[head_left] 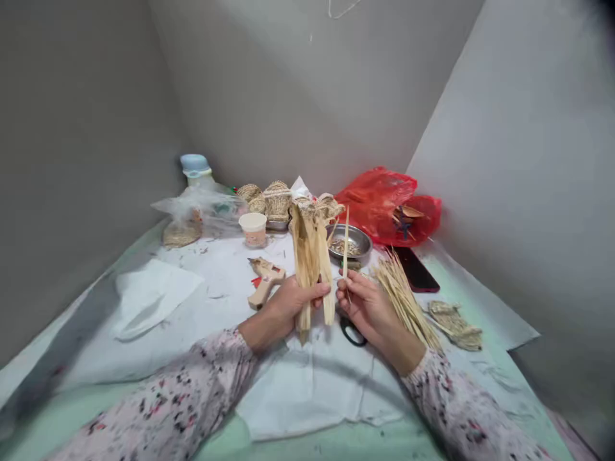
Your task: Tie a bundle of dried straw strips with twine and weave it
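1. Largest is the table [300, 452], pale green, mostly under white sheeting [307, 410]; we see both hands above it.
2. The red plastic bag [375, 200] sits at the back, right of centre.
3. A pile of thin straw-coloured strips [408, 307] lies on the table, just beyond our right hand [368, 304], which is nearer to it than our left.
4. The bundle of broad dry strips [306, 246] stands nearly upright in our left hand [293, 301]. Those fingers are closed round it, thumb across the front, and the lower ends poke out beneath.
5. We find the steel bowl [368, 241] behind our right hand, with small scraps inside.
6. What looks like a glue gun [265, 282] lies left of our left hand, untouched.
7. Smallest is the single narrow strip [346, 237], pinched between our right thumb and fingers. It rises just right of the bundle, a slim gap between; the two long axes run almost parallel, both pointing up and away from us.
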Available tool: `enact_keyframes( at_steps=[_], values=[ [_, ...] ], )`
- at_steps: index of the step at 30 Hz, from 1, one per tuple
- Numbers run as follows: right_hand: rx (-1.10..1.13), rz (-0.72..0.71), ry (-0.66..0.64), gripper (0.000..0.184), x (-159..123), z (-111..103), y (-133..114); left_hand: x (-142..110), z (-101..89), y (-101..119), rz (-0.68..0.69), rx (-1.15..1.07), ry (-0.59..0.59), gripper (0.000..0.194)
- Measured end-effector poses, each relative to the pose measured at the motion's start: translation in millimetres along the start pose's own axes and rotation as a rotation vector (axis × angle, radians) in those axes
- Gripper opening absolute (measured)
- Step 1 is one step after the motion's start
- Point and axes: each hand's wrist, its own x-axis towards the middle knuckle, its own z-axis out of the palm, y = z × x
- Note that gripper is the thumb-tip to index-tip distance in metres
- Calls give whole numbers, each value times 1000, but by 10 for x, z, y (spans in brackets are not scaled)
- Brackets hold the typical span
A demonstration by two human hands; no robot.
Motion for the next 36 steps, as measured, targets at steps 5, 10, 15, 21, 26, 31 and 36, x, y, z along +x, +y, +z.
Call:
enact_keyframes(
  at_steps=[5,10,15,21,26,31,36],
  values=[
    [-7,79,-102,6,44,-44,76,1,27,13,29,17,29,28],
    [-67,30,-137,25,-35,19,132,-12,31,24,49,42,46,28],
    [-250,11,-172,22,-80,71,135,-24,35,31,42,38,47,29],
    [-227,25,-173,24,-66,63,141,-17,7,21,-13,0,31,29],
    [-238,-66,-57,27,-47,55,159,9,-17,4,15,7,3,30],
    [-347,-114,30,27,-33,32,183,-14,17,3,41,65,-60,30],
    [-341,-58,-32,27,-75,53,177,-34,29,-11,25,83,-130,34]
  ],
)
